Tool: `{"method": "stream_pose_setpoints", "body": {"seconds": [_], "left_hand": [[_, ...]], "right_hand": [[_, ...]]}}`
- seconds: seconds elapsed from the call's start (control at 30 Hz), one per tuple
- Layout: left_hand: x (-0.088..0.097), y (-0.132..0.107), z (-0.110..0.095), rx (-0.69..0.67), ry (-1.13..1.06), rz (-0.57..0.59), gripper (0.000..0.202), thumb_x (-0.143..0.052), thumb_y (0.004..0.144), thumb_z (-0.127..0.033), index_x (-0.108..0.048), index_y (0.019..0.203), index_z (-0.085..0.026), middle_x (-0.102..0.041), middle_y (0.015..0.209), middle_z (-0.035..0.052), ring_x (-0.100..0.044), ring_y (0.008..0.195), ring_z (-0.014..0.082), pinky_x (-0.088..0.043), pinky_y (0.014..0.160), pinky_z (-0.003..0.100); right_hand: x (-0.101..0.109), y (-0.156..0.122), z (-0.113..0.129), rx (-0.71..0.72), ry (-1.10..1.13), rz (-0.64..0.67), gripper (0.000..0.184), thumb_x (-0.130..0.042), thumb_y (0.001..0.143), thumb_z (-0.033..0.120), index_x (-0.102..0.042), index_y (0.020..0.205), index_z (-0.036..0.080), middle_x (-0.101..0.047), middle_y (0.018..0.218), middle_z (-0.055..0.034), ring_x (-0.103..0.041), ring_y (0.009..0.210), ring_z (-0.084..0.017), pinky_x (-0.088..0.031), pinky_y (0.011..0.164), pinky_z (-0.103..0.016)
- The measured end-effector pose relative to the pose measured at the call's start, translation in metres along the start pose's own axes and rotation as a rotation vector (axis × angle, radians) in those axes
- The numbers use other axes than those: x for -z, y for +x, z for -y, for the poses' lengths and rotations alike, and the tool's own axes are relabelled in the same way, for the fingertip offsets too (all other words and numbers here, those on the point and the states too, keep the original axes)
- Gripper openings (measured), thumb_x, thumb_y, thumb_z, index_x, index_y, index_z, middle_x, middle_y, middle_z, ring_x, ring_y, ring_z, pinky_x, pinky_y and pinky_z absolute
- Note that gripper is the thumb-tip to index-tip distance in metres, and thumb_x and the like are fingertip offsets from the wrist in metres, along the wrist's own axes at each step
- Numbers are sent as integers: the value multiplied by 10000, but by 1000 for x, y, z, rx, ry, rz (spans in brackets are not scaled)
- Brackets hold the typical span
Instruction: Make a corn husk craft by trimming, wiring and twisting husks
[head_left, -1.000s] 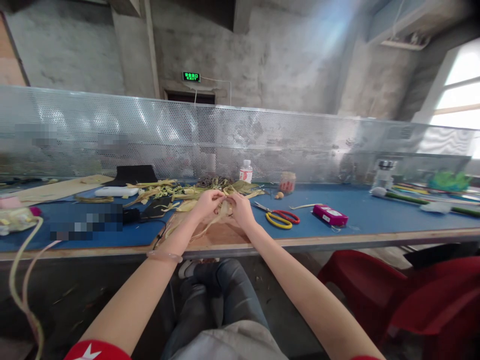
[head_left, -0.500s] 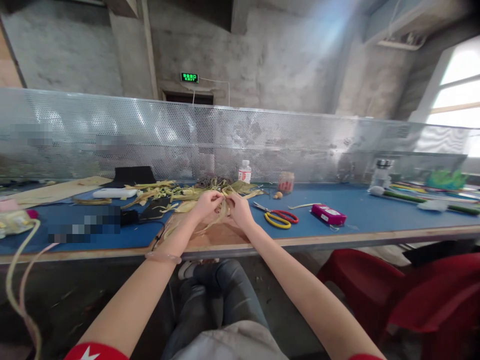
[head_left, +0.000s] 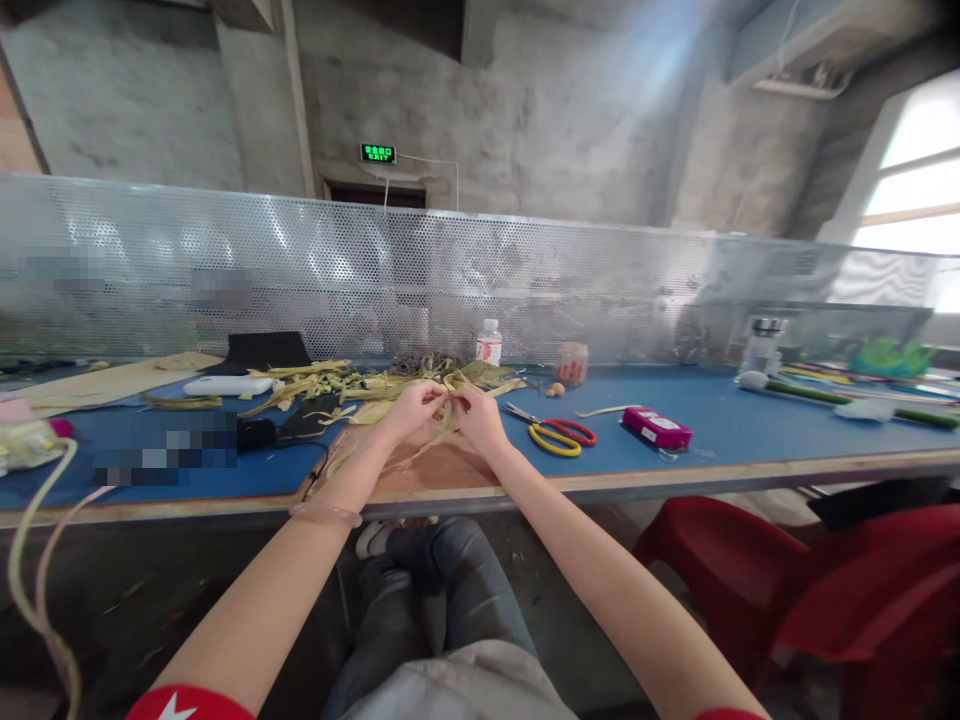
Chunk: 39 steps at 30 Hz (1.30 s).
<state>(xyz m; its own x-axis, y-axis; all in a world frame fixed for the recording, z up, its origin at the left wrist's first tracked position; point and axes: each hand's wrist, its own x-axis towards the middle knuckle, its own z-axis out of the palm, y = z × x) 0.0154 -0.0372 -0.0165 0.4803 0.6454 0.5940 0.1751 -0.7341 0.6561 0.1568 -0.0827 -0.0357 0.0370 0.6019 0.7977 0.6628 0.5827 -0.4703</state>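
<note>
My left hand point(head_left: 411, 409) and my right hand point(head_left: 478, 418) meet over the near edge of the blue table point(head_left: 720, 425). Both are closed, pinching pale yellow leaf strips point(head_left: 442, 424) that hang down between them onto a brown board point(head_left: 442, 468). The fingertips almost touch. More cut yellow-green strips point(head_left: 330, 382) lie in a heap on the table behind my hands. A clear bangle point(head_left: 327, 514) sits on my left forearm.
Yellow and red-handled scissors point(head_left: 559, 436) lie right of my hands, then a magenta box point(head_left: 658, 427). A small bottle point(head_left: 489, 343) and a jar point(head_left: 572, 364) stand by the perforated metal screen point(head_left: 600, 280). Red plastic chairs point(head_left: 825, 590) stand at the lower right.
My hands have stayed in the same place; the fingers have shifted slightly on the strips. The view has tilted a little.
</note>
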Motion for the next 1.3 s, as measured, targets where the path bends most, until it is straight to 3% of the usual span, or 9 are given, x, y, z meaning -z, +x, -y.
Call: {"method": "stream_pose_setpoints", "body": {"seconds": [0.17,0.5,0.7,1.07,1.3], "left_hand": [[0,2,5,12,1,-2,209,-596,740,-331,-620,814,-137,-646,767,49,-608,645,146,-514,561,252],[-1,0,2,45,25,12,229,-579,745,-332,-611,851,-132,-642,806,54,-601,681,148,-505,583,256],[0,0,1,45,25,9,244,-558,755,-355,-619,824,-128,-639,758,46,-597,671,150,-491,559,244],[1,4,11,10,34,-21,230,-620,720,-331,-639,836,-132,-674,815,77,-625,766,187,-497,665,294],[0,2,12,32,-44,11,245,-650,698,-331,-630,846,-137,-668,819,65,-620,759,171,-487,633,266]], "right_hand": [[0,0,2,-46,15,11,195,-493,815,175,-683,856,169,-679,829,-75,-592,751,-180,-434,728,-279],[1,-1,0,-95,32,-23,174,-514,753,116,-677,783,169,-672,717,-33,-578,656,-159,-418,625,-243],[1,-1,2,-113,59,-24,165,-509,741,126,-666,766,170,-665,705,-26,-575,645,-152,-424,625,-242],[6,-2,5,-203,105,-7,170,-531,764,227,-683,734,159,-683,698,-43,-591,646,-160,-429,626,-249],[4,-3,0,-216,123,-2,135,-536,725,159,-671,737,159,-678,714,-30,-593,661,-153,-435,636,-242]]}}
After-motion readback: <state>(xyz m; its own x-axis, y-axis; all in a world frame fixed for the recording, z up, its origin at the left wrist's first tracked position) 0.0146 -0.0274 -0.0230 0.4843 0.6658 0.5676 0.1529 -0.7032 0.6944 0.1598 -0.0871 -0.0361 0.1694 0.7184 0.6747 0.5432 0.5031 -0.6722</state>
